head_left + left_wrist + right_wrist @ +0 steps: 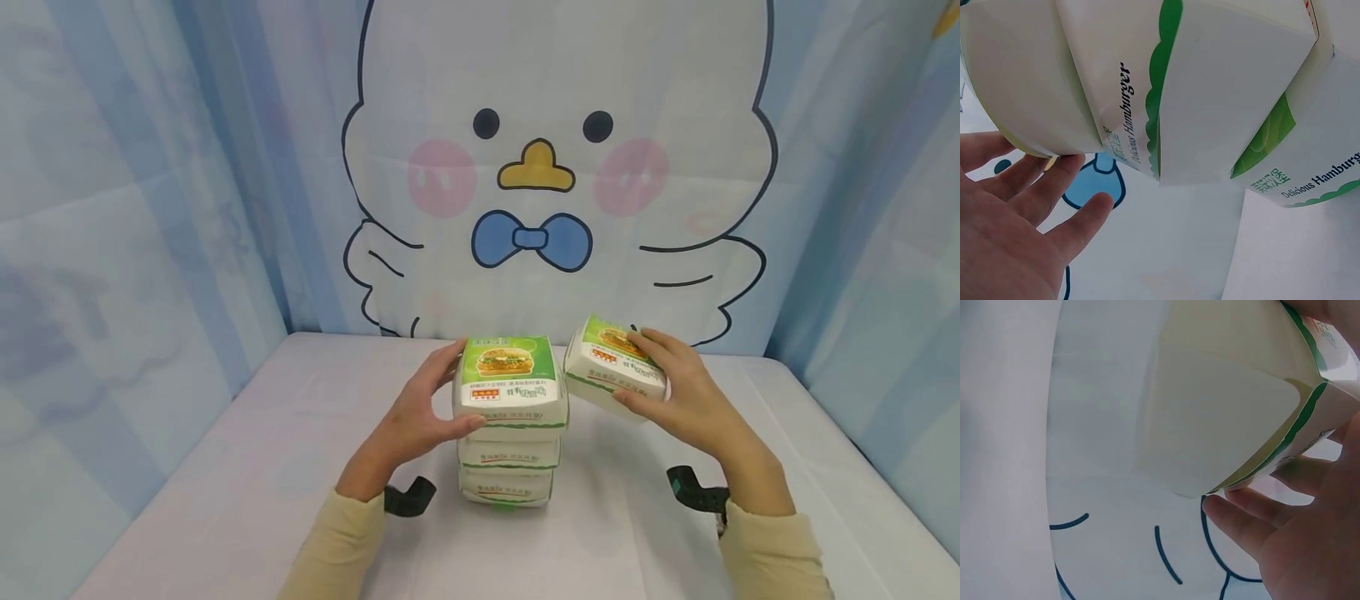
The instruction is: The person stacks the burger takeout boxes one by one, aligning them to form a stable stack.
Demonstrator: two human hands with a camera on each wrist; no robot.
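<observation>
Near the middle of the table stands a stack of white-and-green hamburger boxes (506, 487). My left hand (415, 417) holds the top hamburger box (517, 408) from its left side, thumb along the front face and fingers towards the back. The left wrist view shows those fingertips against the carton's edge. Right of the stack, my right hand (693, 404) grips another hamburger box (592, 367), which is tilted and raised off the table. In the right wrist view, its white underside (1222, 419) shows above the fingers. Both lids carry a burger picture on green.
The table (315, 392) has a pale cloth. Behind it hangs a curtain (540, 292) with a white cartoon bird, and blue curtains (135, 208) close off both sides. A black wrist mount (697, 492) sits by each wrist.
</observation>
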